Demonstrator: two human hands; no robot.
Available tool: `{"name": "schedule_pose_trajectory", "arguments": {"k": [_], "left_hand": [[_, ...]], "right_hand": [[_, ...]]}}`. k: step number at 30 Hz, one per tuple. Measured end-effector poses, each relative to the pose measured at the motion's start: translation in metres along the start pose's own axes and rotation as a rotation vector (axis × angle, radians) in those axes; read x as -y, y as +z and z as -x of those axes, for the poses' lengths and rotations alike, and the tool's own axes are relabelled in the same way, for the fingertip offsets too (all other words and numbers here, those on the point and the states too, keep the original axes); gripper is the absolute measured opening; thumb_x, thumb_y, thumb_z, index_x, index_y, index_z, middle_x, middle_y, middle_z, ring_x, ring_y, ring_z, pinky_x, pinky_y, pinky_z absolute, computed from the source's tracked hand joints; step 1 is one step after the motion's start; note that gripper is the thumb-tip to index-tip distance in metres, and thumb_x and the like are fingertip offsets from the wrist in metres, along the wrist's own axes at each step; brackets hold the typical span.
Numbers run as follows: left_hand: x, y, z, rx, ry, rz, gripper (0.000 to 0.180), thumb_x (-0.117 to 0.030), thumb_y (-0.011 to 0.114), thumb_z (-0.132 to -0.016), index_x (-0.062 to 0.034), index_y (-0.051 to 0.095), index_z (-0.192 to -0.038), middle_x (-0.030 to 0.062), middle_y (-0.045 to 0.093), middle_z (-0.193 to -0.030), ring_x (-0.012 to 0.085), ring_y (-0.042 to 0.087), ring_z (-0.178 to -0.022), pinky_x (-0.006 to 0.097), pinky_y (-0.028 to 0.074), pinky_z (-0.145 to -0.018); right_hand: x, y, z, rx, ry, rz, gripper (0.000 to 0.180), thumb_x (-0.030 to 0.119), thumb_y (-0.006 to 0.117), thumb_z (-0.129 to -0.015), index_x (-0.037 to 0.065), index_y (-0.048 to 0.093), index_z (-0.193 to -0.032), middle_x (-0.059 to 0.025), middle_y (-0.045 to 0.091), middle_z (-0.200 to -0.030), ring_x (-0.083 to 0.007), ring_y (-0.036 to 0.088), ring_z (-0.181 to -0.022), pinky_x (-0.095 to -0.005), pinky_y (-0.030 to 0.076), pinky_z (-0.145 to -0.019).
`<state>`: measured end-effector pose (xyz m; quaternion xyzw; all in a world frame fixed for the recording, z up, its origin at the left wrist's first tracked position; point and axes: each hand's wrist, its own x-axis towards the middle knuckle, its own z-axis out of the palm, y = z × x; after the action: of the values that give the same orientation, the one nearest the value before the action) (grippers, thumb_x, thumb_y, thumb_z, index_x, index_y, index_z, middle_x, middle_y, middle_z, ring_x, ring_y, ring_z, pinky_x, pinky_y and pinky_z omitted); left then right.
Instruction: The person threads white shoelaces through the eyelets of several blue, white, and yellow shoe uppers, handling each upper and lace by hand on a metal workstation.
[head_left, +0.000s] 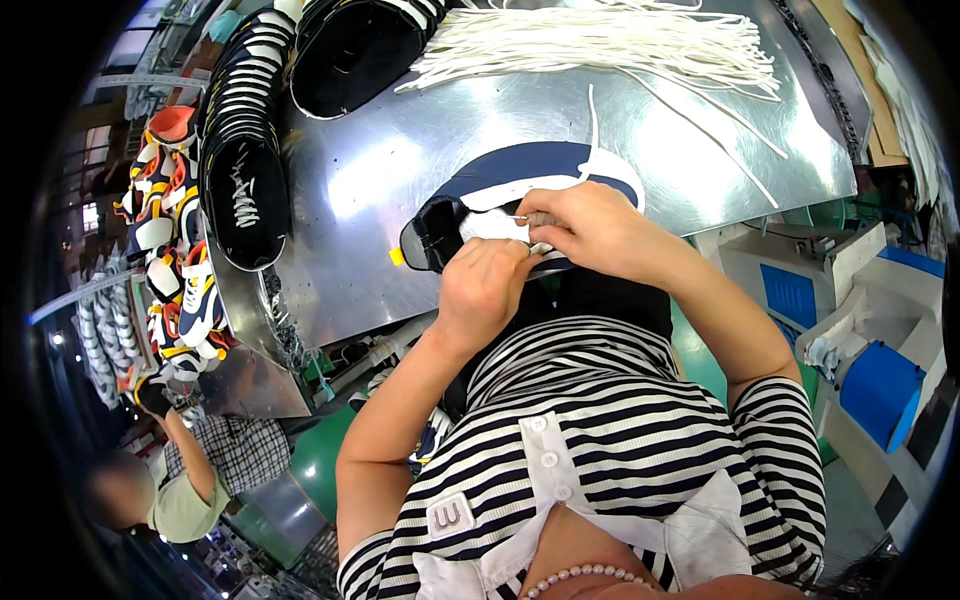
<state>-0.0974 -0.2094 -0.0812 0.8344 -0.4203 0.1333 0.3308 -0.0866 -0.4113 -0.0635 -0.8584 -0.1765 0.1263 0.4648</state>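
Note:
A navy and white shoe upper [500,165] lies on its side at the table's near edge, its dark opening toward the left and a yellow tab at its heel. My left hand [483,285] is closed at the upper's near side, fingertips pinching its edge. My right hand [600,230] reaches over the upper, thumb and index finger pinched together beside the left fingertips. A thin, shiny bit shows at the right fingertips, too small to name. Beyond the right hand, a white shoelace [593,125] sticks up from the upper.
On the metal table [400,180], a bundle of white laces [600,45] lies at the back. Stacked black shoe uppers [245,190] stand at left, another stack [355,60] beside them. Colourful shoes [180,240] fill the far left, near a co-worker [190,490]. Blue-and-white bins [880,390] are at right.

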Motion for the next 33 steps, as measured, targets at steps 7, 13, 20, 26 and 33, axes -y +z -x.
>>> {"name": "schedule_pose_trajectory", "arguments": {"k": [7, 13, 20, 26, 33], "left_hand": [[0.002, -0.010, 0.001, 0.162, -0.172, 0.040, 0.040, -0.008, 0.080, -0.078, 0.0011, 0.051, -0.104, 0.0165, 0.063, -0.084, 0.0343, 0.065, -0.070, 0.038, 0.050, -0.061], [0.003, -0.015, -0.009, 0.177, -0.467, 0.355, 0.091, -0.016, 0.078, -0.084, 0.0058, 0.015, -0.146, 0.0206, 0.068, -0.096, 0.0303, 0.071, -0.083, 0.036, 0.055, -0.073], [0.007, -0.005, -0.012, -0.012, -0.803, 0.332, 0.051, -0.027, 0.075, -0.085, -0.0016, 0.052, -0.124, 0.0150, 0.068, -0.087, 0.0262, 0.064, -0.074, 0.036, 0.050, -0.067], [0.003, 0.002, -0.011, -0.097, -0.688, 0.310, 0.036, -0.004, 0.072, -0.087, 0.0022, 0.054, -0.117, 0.0088, 0.070, -0.091, 0.0093, 0.064, -0.081, 0.022, 0.050, -0.072], [0.000, 0.002, -0.009, -0.116, -0.733, 0.328, 0.039, -0.001, 0.072, -0.086, 0.0017, 0.054, -0.120, 0.0088, 0.069, -0.093, 0.0097, 0.064, -0.083, 0.023, 0.050, -0.074]], "right_hand": [[0.032, -0.044, -0.005, -0.509, -0.166, -0.469, 0.022, 0.004, 0.067, -0.088, 0.002, 0.067, -0.110, -0.0054, 0.072, -0.087, -0.0116, 0.069, -0.082, -0.0254, 0.054, -0.072], [-0.005, 0.014, -0.016, -0.387, 0.022, -0.583, 0.020, 0.006, 0.071, -0.085, 0.000, 0.069, -0.105, -0.0061, 0.073, -0.091, -0.0111, 0.069, -0.083, -0.0237, 0.054, -0.075], [-0.005, 0.030, -0.016, -0.391, 0.017, -0.600, 0.022, 0.011, 0.072, -0.087, 0.001, 0.068, -0.106, -0.0085, 0.073, -0.090, -0.0113, 0.069, -0.079, -0.0252, 0.053, -0.071], [0.008, 0.018, 0.010, -0.503, 0.018, -0.293, 0.022, 0.018, 0.063, -0.094, 0.002, 0.062, -0.108, -0.0140, 0.070, -0.086, -0.0243, 0.071, -0.079, -0.0313, 0.053, -0.070], [0.010, 0.014, 0.024, -0.329, 0.031, 0.018, 0.013, 0.015, 0.063, -0.092, 0.004, 0.060, -0.097, -0.0112, 0.068, -0.079, -0.0288, 0.067, -0.069, -0.0381, 0.050, -0.061]]}}
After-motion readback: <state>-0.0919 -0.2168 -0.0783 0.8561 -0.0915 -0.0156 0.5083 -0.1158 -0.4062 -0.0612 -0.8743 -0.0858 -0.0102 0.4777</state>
